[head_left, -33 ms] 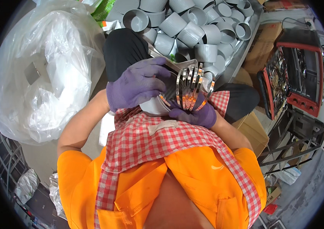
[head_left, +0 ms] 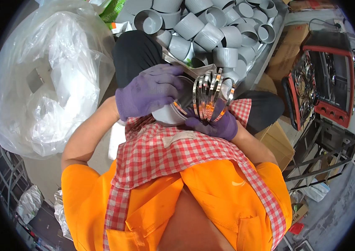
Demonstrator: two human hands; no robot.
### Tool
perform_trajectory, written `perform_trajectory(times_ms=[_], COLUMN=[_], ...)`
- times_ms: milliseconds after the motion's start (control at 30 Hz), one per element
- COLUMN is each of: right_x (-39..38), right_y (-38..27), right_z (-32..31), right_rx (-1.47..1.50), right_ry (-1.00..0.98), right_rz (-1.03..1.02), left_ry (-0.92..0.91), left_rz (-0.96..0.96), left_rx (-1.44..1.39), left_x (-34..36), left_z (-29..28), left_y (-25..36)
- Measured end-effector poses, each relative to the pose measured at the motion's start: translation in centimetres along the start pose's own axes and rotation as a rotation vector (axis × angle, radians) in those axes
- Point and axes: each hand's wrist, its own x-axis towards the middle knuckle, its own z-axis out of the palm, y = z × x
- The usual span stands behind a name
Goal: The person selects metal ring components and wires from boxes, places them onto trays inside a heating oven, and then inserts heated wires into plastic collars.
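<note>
A grey plastic cup-shaped piece (head_left: 167,117) rests on my lap, tilted. My left hand (head_left: 149,91), in a purple glove, wraps over its left side with curled fingers. Its fingertips lie near the rim and partly hide it. My right hand (head_left: 217,125), gloved in purple too, holds several thin shiny metal rings (head_left: 206,96) standing in a loose fan. Next to the grey piece's lower right wall shows one metal strip (head_left: 180,108); whether it goes round the piece is hidden.
Many grey cylindrical pieces (head_left: 209,37) lie heaped ahead on a metal-edged tray (head_left: 265,60). A large clear plastic bag (head_left: 77,62) stands at left. On the right are a red-framed oven-like box (head_left: 330,88) holding more shiny rings, and cardboard boxes (head_left: 275,144).
My left hand has shifted slightly left, and more of the grey piece's rim shows beside its fingers. My right hand and the rings have hardly moved.
</note>
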Motion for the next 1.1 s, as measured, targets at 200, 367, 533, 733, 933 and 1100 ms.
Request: perform_trajectory(times_ms=[200, 367, 533, 733, 933, 1100], right_x=[-1.5, -1.0, 0.1, -0.6, -1.5, -2.7], right_y=[2.7, 4.3, 2.8, 4.7, 5.3, 5.3], right_z=[1.3, 1.7, 1.0, 1.9, 2.0, 3.4], right_rx=[-0.277, -0.222, -0.098, -0.057, 0.323, 0.393], right_ry=[0.089, 0.21, 0.101, 0.133, 0.222, 0.39], right_rz=[0.029, -0.21, -0.236, 0.137, 0.29, 0.321], left_ry=[-0.081, 0.057, -0.037, 0.09, 0.288, 0.161], left_rz=[-0.228, -0.14, -0.083, -0.25, -0.8, -1.074], left_rx=[-0.168, -0.061, 0.007, 0.013, -0.191, -1.372], left_x=[-1.8, -2.3, -1.7, -2.5, -2.3, -1.2], left_z=[-0.1, 0.8, 1.1, 2.9, 5.3, 3.5], left_y=[-0.6, 0.1, 0.1, 0.0, 0.3, 0.4])
